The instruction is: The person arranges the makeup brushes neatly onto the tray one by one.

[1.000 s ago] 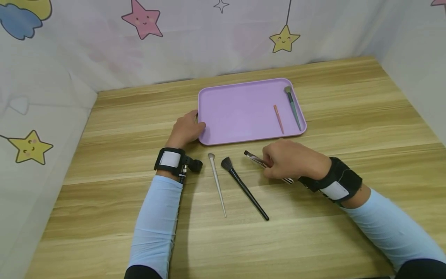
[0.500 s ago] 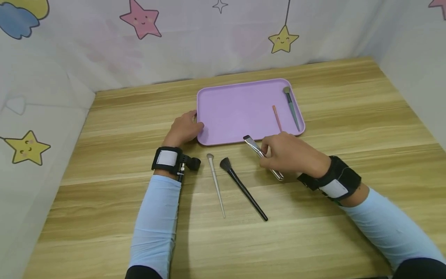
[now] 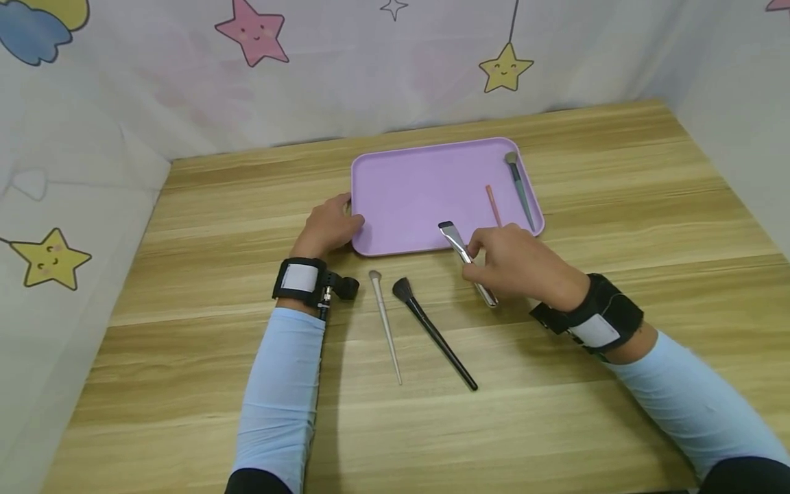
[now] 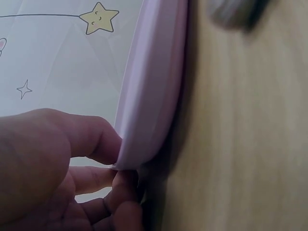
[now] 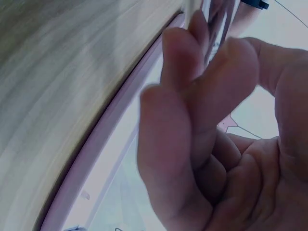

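My left hand [image 3: 328,225] grips the left end of a purple tray [image 3: 407,199], thumb over the rim and fingers under it, as the left wrist view shows. My right hand [image 3: 515,261] pinches a silver flat-headed makeup brush [image 3: 457,243] by its handle. The brush slants over the tray's front edge, its dark bristle tip above the tray. Inside the tray's right side lie a green-handled makeup brush [image 3: 520,189] and a thin pink brush [image 3: 493,204], its lower end hidden behind my right hand.
On the wooden table [image 3: 259,418] in front of the tray lie a thin white makeup brush [image 3: 385,329] and a black makeup brush [image 3: 435,334], side by side. A pale curtain with printed stars [image 3: 258,33] stands behind the table.
My right hand has lifted the silver brush off the table and carried it forward and slightly left, to the tray's front edge. The left hand stays on the tray.
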`<state>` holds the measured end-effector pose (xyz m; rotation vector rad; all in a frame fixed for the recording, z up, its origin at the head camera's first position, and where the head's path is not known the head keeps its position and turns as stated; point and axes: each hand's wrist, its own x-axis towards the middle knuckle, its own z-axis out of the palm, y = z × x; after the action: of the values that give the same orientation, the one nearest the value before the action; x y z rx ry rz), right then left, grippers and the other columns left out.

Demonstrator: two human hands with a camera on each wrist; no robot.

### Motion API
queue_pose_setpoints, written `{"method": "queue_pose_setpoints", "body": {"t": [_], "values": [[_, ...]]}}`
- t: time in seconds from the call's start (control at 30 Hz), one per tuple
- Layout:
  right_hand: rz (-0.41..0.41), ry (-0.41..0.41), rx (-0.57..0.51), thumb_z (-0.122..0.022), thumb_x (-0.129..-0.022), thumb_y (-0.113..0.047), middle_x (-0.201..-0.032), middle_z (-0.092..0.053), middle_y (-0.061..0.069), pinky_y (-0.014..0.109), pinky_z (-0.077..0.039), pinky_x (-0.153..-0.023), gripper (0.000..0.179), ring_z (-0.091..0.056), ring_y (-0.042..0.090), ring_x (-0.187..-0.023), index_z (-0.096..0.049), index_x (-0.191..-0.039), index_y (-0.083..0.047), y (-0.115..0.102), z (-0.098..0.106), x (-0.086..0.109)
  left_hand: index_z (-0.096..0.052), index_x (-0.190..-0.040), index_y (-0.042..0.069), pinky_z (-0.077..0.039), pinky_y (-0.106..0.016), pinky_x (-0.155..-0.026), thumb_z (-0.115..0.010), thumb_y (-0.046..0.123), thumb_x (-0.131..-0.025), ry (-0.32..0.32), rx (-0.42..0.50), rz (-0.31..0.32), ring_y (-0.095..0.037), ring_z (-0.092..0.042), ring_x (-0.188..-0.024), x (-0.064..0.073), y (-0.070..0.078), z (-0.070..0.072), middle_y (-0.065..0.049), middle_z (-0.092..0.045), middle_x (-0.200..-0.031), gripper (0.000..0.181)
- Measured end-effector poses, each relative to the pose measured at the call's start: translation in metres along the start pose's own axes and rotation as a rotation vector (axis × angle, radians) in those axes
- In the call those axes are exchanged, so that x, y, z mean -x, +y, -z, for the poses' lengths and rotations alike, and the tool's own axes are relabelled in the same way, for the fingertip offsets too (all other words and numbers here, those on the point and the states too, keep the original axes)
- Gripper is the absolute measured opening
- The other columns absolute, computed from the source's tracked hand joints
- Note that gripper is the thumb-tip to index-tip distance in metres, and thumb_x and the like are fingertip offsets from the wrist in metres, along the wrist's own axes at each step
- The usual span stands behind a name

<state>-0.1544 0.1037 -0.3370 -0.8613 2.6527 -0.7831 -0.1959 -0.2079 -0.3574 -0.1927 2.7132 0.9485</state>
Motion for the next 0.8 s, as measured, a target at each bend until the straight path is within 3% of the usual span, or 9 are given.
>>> {"method": "queue_pose_setpoints", "body": {"t": [0.33, 0.57, 0.8], "values": [[-0.005, 0.050, -0.009, -0.062, -0.088, -0.015, -0.051, -0.051, -0.003, 0.027, -0.032, -0.042, 0.026, -0.041, 0.009, -0.042, -0.068, -0.105, 0.004, 0.002, 0.004, -0.001, -0.035, -0.156, 0.004, -0.040, -0.048, -0.105, -0.051, 0.025, -0.095, -0.001, -0.009, -0.006, -0.034, -0.047, -0.125, -0.002, 0.002, -0.001, -0.020, -0.043, -0.153, 0.066], [-0.014, 0.051, -0.049, -0.059, -0.091, -0.013, -0.055, -0.061, -0.002, 0.029, -0.041, -0.044, 0.026, -0.055, 0.010, -0.042, -0.067, -0.105, 0.007, 0.004, 0.008, -0.004, -0.037, -0.156, 0.006, -0.043, -0.046, -0.099, -0.052, 0.024, -0.095, -0.004, -0.005, -0.007, -0.034, -0.050, -0.119, -0.001, 0.002, 0.000, -0.020, -0.046, -0.150, 0.066], [-0.045, 0.033, -0.057, -0.058, -0.094, -0.015, -0.049, -0.059, -0.004, 0.032, -0.043, -0.047, 0.029, -0.058, 0.012, -0.041, -0.066, -0.110, 0.008, 0.002, 0.012, -0.006, -0.035, -0.157, 0.005, -0.044, -0.045, -0.097, -0.052, 0.025, -0.095, 0.001, -0.005, -0.003, -0.035, -0.050, -0.119, 0.000, 0.000, 0.000, -0.021, -0.045, -0.151, 0.067]]}}
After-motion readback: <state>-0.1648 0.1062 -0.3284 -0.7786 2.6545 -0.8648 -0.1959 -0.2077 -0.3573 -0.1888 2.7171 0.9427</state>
